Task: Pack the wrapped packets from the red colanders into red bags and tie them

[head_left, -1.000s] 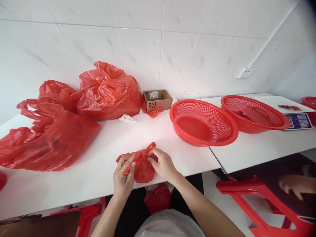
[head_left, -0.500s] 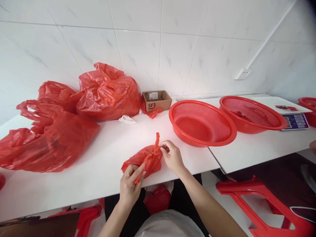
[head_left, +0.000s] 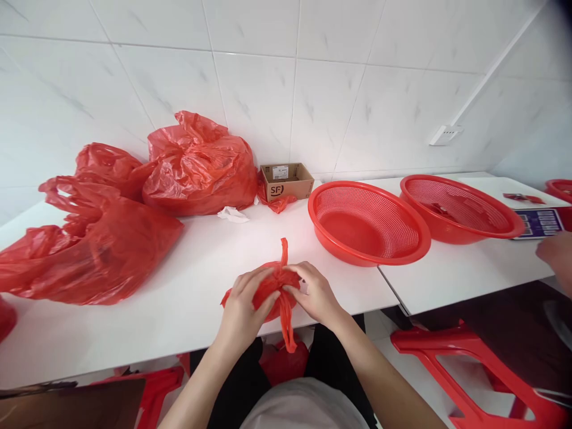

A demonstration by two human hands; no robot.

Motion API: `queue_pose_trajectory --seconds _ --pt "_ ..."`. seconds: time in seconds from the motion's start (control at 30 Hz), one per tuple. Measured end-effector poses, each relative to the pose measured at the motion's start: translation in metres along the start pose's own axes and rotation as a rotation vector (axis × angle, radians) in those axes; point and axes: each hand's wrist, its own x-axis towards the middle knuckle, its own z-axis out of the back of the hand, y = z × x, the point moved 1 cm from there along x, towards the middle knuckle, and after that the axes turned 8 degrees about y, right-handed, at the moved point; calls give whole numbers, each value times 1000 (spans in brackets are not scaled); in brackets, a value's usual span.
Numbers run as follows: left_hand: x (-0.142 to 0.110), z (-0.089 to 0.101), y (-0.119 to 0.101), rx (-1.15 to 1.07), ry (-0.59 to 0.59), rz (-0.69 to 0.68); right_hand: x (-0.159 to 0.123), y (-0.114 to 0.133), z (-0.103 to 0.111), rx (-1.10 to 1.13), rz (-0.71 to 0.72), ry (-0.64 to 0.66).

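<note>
A small red plastic bag point(head_left: 268, 293) lies at the table's front edge, its neck twisted together and knotted. One tail of the neck points up and away; another hangs down over the table edge. My left hand point(head_left: 245, 298) grips the bag from the left, with thumb and fingers at the knot. From the right, my right hand point(head_left: 315, 293) pinches the knot between thumb and fingertips. The bag's contents are hidden.
Large red plastic bags point(head_left: 201, 173) are piled at the left. A small cardboard box point(head_left: 288, 185) stands by the wall, near a white tissue point(head_left: 232, 214). Two red colanders point(head_left: 369, 223) sit at the right, beside a scale point(head_left: 538, 221) and another person's hand point(head_left: 556, 256).
My left hand has moved up and right to the knot. One bag tail now hangs down toward me. Another person's hand has come further into view at the right.
</note>
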Motion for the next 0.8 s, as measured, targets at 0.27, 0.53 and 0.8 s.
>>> queue_pose_trajectory --seconds 0.27,0.53,0.8 --pt "1 22 22 61 -43 101 -3 -16 7 -31 -108 -269" --pt "-4 39 9 107 -21 141 3 8 14 -72 -55 -140" --pt "17 46 -9 -241 46 186 18 17 27 268 -101 -358"
